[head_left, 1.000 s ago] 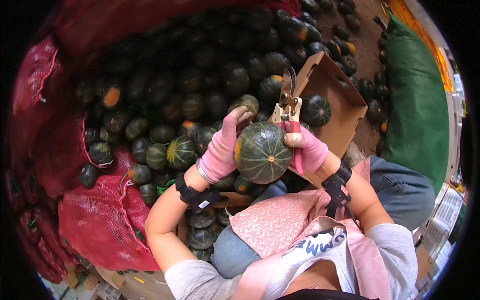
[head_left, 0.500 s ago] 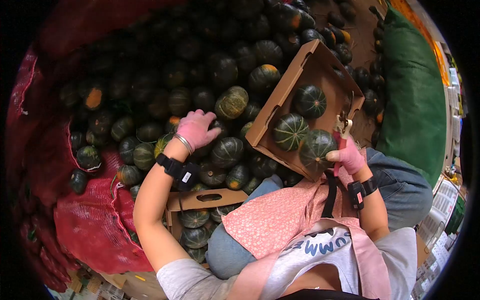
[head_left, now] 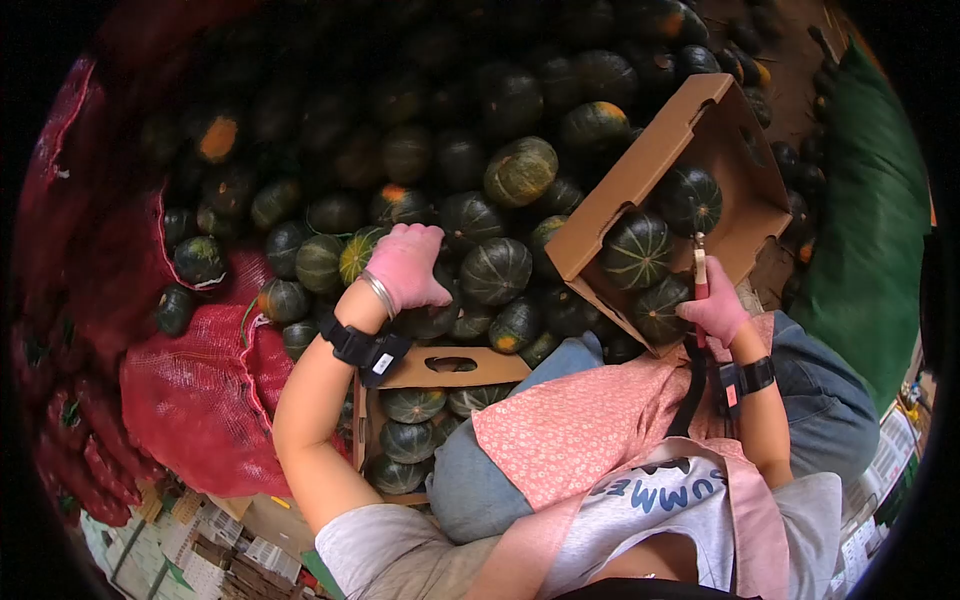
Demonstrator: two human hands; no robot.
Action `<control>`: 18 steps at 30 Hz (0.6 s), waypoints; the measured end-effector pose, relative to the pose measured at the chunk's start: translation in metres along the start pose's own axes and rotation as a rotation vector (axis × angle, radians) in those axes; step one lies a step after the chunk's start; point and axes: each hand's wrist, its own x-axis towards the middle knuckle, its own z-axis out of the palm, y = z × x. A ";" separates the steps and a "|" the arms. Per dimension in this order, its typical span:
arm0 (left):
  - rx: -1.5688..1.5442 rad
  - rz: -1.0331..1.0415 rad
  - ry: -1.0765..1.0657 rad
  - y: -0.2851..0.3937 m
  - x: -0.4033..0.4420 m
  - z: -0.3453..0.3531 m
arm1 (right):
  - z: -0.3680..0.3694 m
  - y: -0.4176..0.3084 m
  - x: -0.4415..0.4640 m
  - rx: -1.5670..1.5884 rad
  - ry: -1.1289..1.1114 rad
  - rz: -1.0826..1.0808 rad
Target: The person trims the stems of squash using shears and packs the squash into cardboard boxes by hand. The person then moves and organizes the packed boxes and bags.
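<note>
My right hand, in a pink glove, is closed around the red handles of hand pruners, blades pointing up. Beside it stands a tilted cardboard box with three dark green squashes inside; the lowest squash lies nearest my right hand. My left hand, also pink-gloved, is over the squash pile, thumb apart and fingers bent over with their tips hidden. A dark squash sits just under its palm, and a striped squash lies to its right.
A second cardboard box holding several squashes stands by my knee. Red mesh sacks lie at the left, a green sack at the right. The squash pile spreads across the far side.
The view has shifted, moving the pile up and right in frame. My left hand has drawn back over the pile, its fingers more bent. The lowest squash sits deeper in the box corner.
</note>
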 end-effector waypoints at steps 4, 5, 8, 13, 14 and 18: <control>-0.233 0.271 0.407 -0.027 0.042 0.032 | 0.014 0.024 0.008 -0.052 0.240 -0.234; -0.215 0.375 0.435 -0.033 0.059 0.037 | 0.015 0.023 0.009 -0.074 0.280 -0.236; -0.242 0.282 0.176 -0.025 0.066 0.014 | 0.017 0.018 0.002 0.112 0.310 -0.263; -0.118 0.125 -0.111 -0.004 0.086 0.002 | 0.010 0.037 0.013 0.240 0.262 -0.384; -0.142 0.141 -0.106 -0.004 0.089 0.004 | 0.012 0.029 0.003 0.328 0.256 -0.316; -0.301 0.225 -0.073 0.002 0.080 0.003 | 0.007 0.039 0.004 0.301 0.289 -0.484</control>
